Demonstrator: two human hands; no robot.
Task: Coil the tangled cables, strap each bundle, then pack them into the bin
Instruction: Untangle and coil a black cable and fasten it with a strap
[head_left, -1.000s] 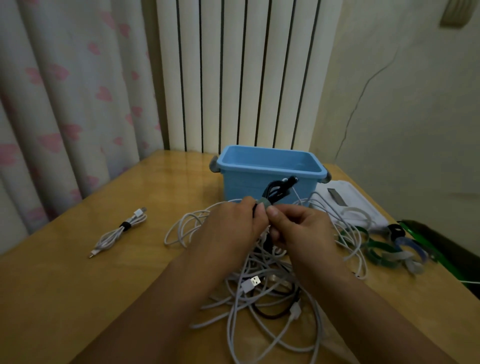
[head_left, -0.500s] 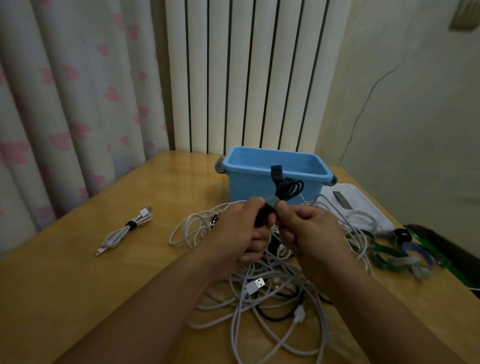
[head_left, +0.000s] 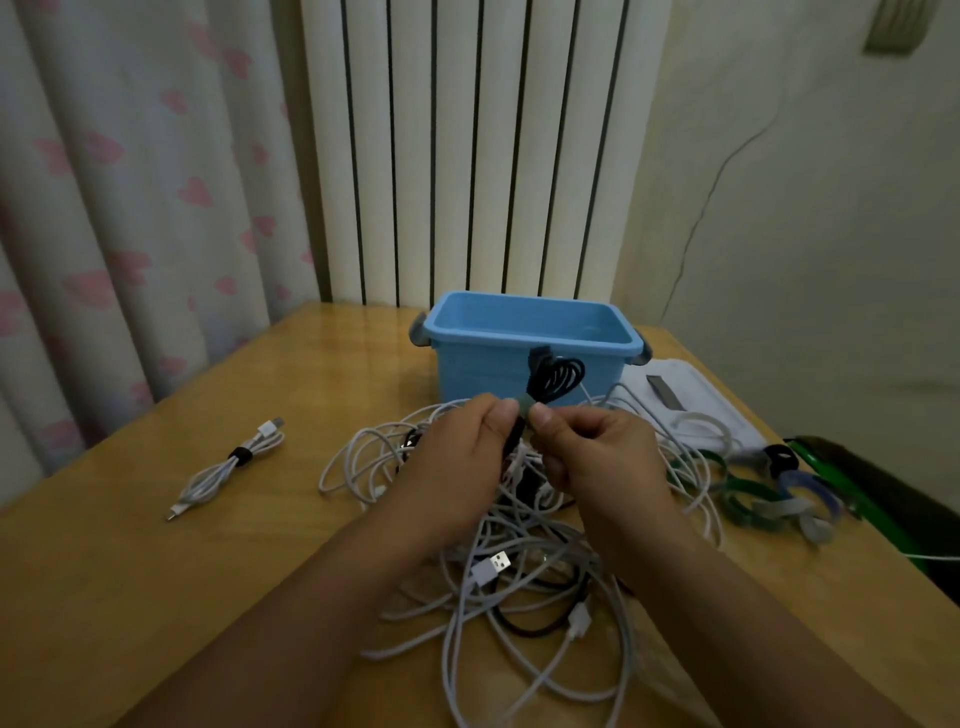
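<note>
A coiled black cable (head_left: 557, 380) is held up in front of the blue bin (head_left: 530, 343), its loops and plug sticking up above my fingers. My left hand (head_left: 457, 467) grips the bundle's lower part. My right hand (head_left: 597, 457) pinches a grey-green strap (head_left: 525, 406) wrapped round the bundle. Under both hands lies a tangle of white and black cables (head_left: 519, 571) on the wooden table (head_left: 130, 571). A white cable bundle (head_left: 228, 467) with a black strap lies apart at the left.
Loose straps (head_left: 763, 499) in green, blue, grey and black lie at the right, near a white flat object (head_left: 685, 400) behind the tangle. A dark green-edged thing (head_left: 883, 499) borders the table's right side. A radiator and curtain stand behind.
The black bundle has risen from low between my fingers to upright in front of the bin. Both hands stay together on it at the strap.
</note>
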